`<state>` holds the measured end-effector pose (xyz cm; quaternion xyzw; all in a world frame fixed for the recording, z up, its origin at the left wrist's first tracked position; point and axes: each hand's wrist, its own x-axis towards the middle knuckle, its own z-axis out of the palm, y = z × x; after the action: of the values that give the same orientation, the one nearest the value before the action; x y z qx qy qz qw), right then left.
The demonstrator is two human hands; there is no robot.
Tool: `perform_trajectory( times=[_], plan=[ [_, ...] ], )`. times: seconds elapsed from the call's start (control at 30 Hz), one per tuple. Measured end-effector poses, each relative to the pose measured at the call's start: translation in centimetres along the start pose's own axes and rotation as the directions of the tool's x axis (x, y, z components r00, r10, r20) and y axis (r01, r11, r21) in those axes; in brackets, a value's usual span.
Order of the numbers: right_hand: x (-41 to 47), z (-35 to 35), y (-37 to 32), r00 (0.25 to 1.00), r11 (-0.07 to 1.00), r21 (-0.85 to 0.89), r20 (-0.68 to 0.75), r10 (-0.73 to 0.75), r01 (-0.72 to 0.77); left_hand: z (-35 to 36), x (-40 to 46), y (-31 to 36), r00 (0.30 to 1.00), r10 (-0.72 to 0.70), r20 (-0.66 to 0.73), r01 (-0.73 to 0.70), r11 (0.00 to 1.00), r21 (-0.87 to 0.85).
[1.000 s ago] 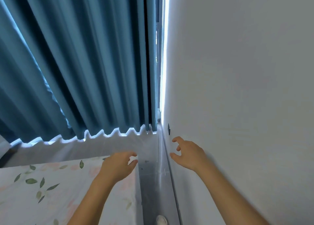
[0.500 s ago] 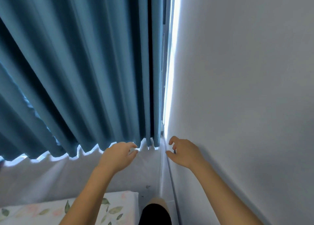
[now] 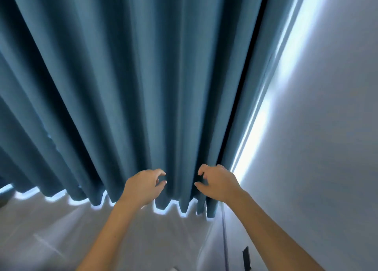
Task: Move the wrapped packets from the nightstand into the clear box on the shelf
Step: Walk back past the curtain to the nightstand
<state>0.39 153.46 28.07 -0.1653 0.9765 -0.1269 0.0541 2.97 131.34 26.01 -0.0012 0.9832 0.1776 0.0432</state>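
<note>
Both hands raised side by side before a teal curtain (image 3: 143,76) with deep vertical folds: left hand (image 3: 143,186) and right hand (image 3: 216,181) each with fingers loosely curled and holding nothing, fingertips just in front of the fabric, contact with it impossible to tell. Pale wall (image 3: 327,148) to the right, streaked by a bright strip of daylight along the curtain's edge; more light under the zigzag hem. No packets, nightstand, box or shelf anywhere in view

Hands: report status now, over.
Left hand and right hand empty, fingers loosely curled, in front of the blue curtain. No packets, nightstand or box in view.
</note>
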Motion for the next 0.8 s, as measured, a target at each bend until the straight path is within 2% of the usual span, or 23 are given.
perform_trajectory(
  times=[0.13, 0.27, 0.37, 0.53, 0.67, 0.8],
  plan=[
    [11.8, -1.1, -5.0, 0.984, 0.983, -0.035, 0.031, -0.177, 0.178, -4.3, 6.4, -5.7, 0.986, -0.139, -0.087, 0.143, 0.988, 0.048],
    [20.5, -1.2, -9.9, 0.943, 0.944, -0.017, 0.058, -0.327, 0.328, -8.0, 9.2, -11.8, 0.931, -0.304, -0.203, 0.332, 0.935, 0.121],
    [25.9, -0.2, -13.1, 0.911, 0.914, 0.004, 0.080, -0.405, 0.406, -9.4, 9.6, -16.3, 0.890, -0.400, -0.218, 0.436, 0.887, 0.154],
    [33.7, 2.2, -19.8, 0.821, 0.844, 0.060, 0.203, -0.533, 0.533, -10.5, 10.2, -24.1, 0.796, -0.557, -0.237, 0.594, 0.794, 0.131],
    [39.9, 4.4, -25.6, 0.750, 0.791, 0.081, 0.270, -0.603, 0.607, -11.5, 12.3, -30.2, 0.741, -0.637, -0.214, 0.665, 0.740, 0.101],
    [47.4, 7.1, -32.4, 0.677, 0.729, 0.074, 0.316, -0.665, 0.681, -13.7, 14.9, -36.9, 0.665, -0.694, -0.275, 0.734, 0.676, 0.068]
  ],
)
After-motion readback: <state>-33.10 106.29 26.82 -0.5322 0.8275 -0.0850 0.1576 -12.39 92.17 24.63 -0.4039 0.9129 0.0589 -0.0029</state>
